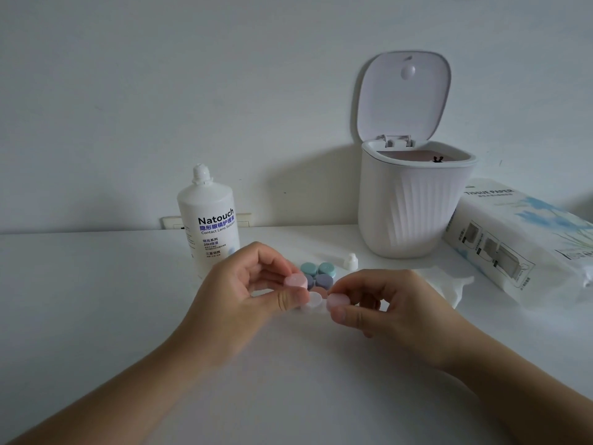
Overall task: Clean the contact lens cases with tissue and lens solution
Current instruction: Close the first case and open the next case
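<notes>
We hold both hands low over the white table (96, 316). Our left hand (244, 293) pinches a pale pink cap (296, 281) between thumb and curled fingers (272, 261). Our right hand (388, 303) pinches a second pink cap (337, 300) the same way, thumb below and forefinger above. Between the two caps sits the clear contact lens case (313, 301); whether it rests on the table or is partly lifted by our fingers, we cannot tell.

Just behind our hands lie more lens cases: a teal case (317, 269) with both caps on, a purple case (322, 280) just in front of it, and a brownish one (321, 290) mostly hidden by our fingers. The Natouch lens solution bottle (210, 220) stands upright to the left of them with its nozzle bare, and its small white cap (351, 261) stands on the table to the right of the teal case. A crumpled white tissue (449, 284) lies behind our right hand. Farther right a pack of tissue paper (519, 232) lies on the table, and beside it stands a ribbed white desktop bin (414, 207) with its lid (404, 94) swung up
</notes>
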`<state>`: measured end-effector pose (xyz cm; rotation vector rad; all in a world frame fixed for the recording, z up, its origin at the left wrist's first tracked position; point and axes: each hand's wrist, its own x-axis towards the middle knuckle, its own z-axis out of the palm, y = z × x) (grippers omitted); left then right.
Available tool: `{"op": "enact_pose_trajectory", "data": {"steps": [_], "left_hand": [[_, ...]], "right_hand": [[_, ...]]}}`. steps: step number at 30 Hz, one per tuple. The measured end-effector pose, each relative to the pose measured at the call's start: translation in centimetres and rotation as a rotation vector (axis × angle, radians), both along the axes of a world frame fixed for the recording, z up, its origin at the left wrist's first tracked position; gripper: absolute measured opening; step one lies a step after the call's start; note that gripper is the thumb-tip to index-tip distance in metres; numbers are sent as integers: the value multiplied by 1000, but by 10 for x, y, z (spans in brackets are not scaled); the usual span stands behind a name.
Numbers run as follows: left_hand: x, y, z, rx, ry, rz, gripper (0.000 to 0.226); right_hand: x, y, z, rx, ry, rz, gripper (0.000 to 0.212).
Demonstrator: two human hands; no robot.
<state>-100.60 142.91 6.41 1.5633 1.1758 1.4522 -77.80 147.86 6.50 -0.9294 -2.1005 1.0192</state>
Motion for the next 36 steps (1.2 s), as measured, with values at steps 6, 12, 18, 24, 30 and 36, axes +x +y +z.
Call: {"op": "enact_pose_trajectory", "data": {"steps": [6,12,18,24,30,36], "left_hand": [[5,2,-4,7,61,-35,27],[3,3,-8,2,146,-48,32],[3,2,-8,-22,153,-102,27],[0,2,-8,-86,82,-95,20],[1,1,-7,-35,175,-79,17],[-1,1,-6,-26,249,21,21]], "right_hand": [[-3,-1,-1,16,-18,13,14],[-5,-3,0,23,-15,28,8],[-4,-3,-1,35,-23,22,11],[-1,-3,1,46,10,10,11],[-1,-3,2,54,11,1,11],[0,-2,1,64,13,-10,12]]}}
